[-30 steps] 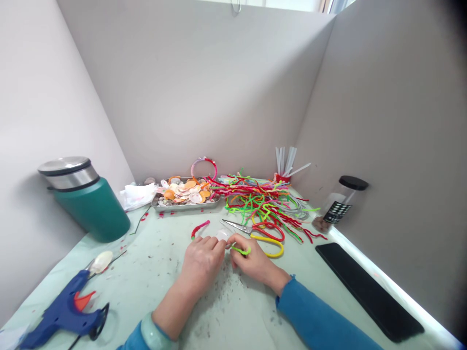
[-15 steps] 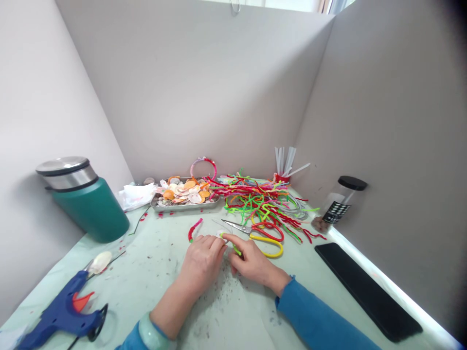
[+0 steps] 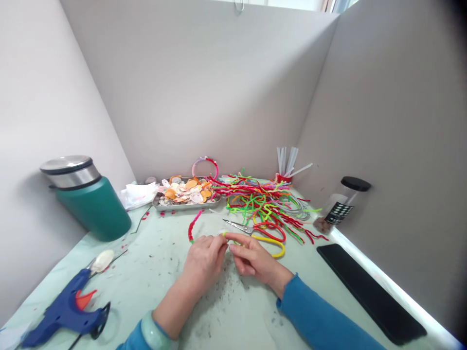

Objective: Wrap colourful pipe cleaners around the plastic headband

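My left hand is closed, knuckles up, around a thin curved strand partly wrapped in pipe cleaner. Its fuzzy pink-and-red length sticks out beyond the knuckles, and a thin pale stretch of strand shows farther back. Fingertips of my right hand meet the left ones, pinching a bright green pipe cleaner against the strand. Most of the green piece is hidden by the fingers. Just behind the right hand lie open scissors with one red and one yellow handle.
Behind are a metal tray of shells, a wrapped ring, a pipe cleaner pile and glue sticks. A green bottle and blue glue gun are left; a jar and black slab right.
My right index finger has straightened along the strand, and the thumb has come up toward the left fingertips. The green tail below the right fingers is now mostly hidden. The pink-red length shows more.
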`<state>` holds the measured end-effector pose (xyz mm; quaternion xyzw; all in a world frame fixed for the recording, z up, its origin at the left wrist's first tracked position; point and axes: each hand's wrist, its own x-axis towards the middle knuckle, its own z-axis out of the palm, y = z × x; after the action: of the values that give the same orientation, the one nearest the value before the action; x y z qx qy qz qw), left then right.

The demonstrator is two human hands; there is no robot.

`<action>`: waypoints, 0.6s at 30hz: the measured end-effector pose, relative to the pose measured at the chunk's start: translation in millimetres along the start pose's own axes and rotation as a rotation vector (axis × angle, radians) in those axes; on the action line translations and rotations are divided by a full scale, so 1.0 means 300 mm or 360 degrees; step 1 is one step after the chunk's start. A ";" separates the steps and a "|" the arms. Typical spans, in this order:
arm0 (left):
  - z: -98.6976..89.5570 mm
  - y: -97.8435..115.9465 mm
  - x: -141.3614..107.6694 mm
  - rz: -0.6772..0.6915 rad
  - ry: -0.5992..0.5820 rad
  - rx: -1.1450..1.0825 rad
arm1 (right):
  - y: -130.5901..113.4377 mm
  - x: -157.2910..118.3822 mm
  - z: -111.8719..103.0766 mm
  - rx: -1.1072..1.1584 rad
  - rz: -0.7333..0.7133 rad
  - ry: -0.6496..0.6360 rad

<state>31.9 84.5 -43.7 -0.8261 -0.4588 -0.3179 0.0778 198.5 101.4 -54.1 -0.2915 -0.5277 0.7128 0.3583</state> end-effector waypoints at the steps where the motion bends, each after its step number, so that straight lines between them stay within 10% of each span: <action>1: 0.003 -0.001 -0.002 -0.0088 0.0019 -0.0079 | 0.001 -0.001 0.001 -0.0060 -0.0016 0.0016; 8: 0.004 0.003 0.010 -0.0611 0.0012 -0.0481 | -0.009 -0.010 0.012 -0.0286 -0.0118 0.0026; 18: -0.010 0.002 0.018 -0.0771 -0.0070 -0.0579 | -0.003 -0.009 0.004 -0.0353 -0.0084 -0.0102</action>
<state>33.0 86.7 -38.1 -0.6998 -0.5794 -0.3861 -0.1597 199.3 98.6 -52.7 -0.2923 -0.6220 0.6494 0.3255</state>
